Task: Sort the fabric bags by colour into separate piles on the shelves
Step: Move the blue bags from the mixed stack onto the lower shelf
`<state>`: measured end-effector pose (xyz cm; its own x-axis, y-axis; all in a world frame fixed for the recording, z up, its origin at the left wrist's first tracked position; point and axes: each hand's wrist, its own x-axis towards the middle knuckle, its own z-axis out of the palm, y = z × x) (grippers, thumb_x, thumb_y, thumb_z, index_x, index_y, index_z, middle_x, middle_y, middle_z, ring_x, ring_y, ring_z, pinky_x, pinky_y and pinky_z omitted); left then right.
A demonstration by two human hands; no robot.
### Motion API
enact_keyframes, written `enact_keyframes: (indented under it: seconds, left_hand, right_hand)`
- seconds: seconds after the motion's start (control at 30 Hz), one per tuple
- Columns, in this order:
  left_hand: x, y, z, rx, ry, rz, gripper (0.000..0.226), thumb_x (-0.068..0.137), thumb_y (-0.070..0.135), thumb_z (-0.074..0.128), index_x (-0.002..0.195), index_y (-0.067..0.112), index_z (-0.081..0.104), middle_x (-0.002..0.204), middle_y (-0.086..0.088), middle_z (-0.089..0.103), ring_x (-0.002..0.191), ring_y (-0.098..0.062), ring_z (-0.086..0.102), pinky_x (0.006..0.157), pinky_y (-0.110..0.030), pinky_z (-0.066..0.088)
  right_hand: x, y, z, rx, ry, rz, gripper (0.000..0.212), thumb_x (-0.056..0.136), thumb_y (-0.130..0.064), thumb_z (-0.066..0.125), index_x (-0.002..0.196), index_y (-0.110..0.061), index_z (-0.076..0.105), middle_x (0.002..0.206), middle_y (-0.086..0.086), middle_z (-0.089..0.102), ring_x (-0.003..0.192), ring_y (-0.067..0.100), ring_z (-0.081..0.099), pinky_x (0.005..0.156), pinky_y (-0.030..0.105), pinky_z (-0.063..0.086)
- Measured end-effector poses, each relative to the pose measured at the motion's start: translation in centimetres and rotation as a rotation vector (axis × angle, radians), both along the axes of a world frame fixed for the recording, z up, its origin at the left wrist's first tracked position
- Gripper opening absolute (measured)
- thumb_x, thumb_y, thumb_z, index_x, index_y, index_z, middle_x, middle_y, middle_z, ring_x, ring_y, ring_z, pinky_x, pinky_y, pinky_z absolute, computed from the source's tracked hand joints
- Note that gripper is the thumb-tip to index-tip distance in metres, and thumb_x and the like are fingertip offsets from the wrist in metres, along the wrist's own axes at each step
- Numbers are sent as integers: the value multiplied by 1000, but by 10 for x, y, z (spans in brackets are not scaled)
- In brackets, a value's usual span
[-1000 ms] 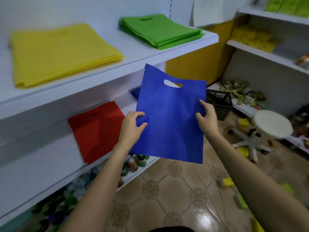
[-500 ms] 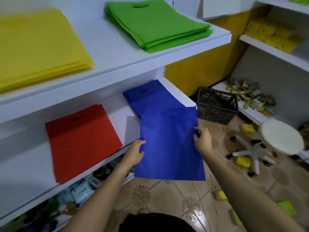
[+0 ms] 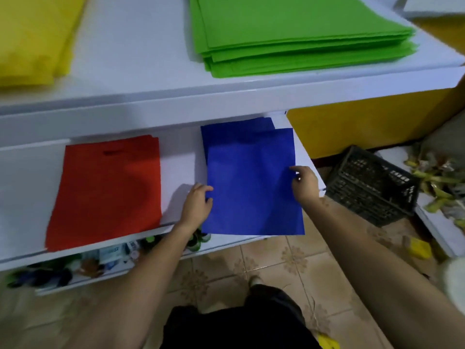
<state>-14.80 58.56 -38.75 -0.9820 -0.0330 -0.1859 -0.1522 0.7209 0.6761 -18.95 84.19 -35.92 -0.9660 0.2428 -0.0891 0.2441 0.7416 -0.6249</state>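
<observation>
The upper shelf (image 3: 141, 71) is running across the view above and beyond both hands. It is carrying the two finished colours. The green pile (image 3: 289, 39) is lying far above the right hand (image 3: 304, 185), with its layers fanning a little at the near edge. The yellow pile (image 3: 32, 39) is lying far up and to the outer side of the left hand (image 3: 197, 205), and the picture is cutting it off. These two piles are sitting well apart, so I am judging that the colours are not mixing.

The lower shelf (image 3: 178, 162) is the one the hands are working on. On it the red pile (image 3: 108, 187) is lying flat just beyond the outer side of the left hand, with a strip of bare white shelf between them.

Between the two hands the blue bag (image 3: 251, 187) is spreading flat. Its far part is covering the blue pile (image 3: 236, 127), which is showing only as a darker band past the far edge. Its near edge seems to be reaching over the front of the shelf, so I am judging that it is not yet lined up with the pile.

A black crate (image 3: 370, 185) is standing on the floor, past the outer side of the right hand.

The hands are apart, one at each side of the bag. The left hand is gripping the left edge with curled fingers, and the right hand is pinching the right edge. Holding both sides is probably keeping the thin fabric stretched and flat while it is being set down.
</observation>
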Motion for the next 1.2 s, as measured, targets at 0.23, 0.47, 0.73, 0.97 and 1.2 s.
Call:
enact_keyframes:
  seconds: [0.23, 0.47, 0.73, 0.97, 1.2]
  left_hand:
    - [-49, 34, -27, -64, -42, 93, 53, 83, -9, 47, 135, -4, 38, 140, -20, 37, 129, -30, 38, 104, -21, 24]
    - [-51, 43, -46, -237, -143, 133, 48, 90, 15, 49, 136, 7, 41, 144, -18, 32, 126, -36, 35, 103, -41, 35]
    - [22, 30, -10, -189, 64, 332, 44, 92, 18, 49, 133, 3, 44, 142, -16, 40, 127, -36, 35, 105, -41, 32]
    - [133, -35, 16, -272, 42, 516, 56, 88, 38, 32, 130, 4, 48, 126, -17, 55, 117, -37, 46, 96, -46, 39]
    - [280, -128, 39, -324, 19, 766, 43, 93, 33, 41, 127, 10, 52, 119, -13, 60, 106, -34, 56, 85, -40, 44]
  right_hand:
    - [-90, 27, -27, -61, -36, 212, 47, 90, 10, 36, 132, -5, 49, 139, 14, 45, 121, 34, 46, 103, 42, 39]
    - [-110, 41, -57, 179, -125, 352, 46, 93, -2, 39, 138, -11, 41, 152, 7, 25, 136, 34, 20, 110, 41, 24]
    - [-72, -22, -19, 237, 78, 741, 42, 93, -11, 47, 135, -8, 45, 145, 14, 37, 126, 36, 32, 103, 36, 27]
    - [8, -143, 17, 114, 176, 1123, 39, 91, -12, 52, 130, -3, 51, 137, 18, 45, 121, 39, 41, 102, 40, 32]
    - [137, -277, 53, -5, 237, 1393, 39, 87, -16, 54, 124, -2, 56, 123, 19, 56, 111, 37, 52, 96, 37, 38]
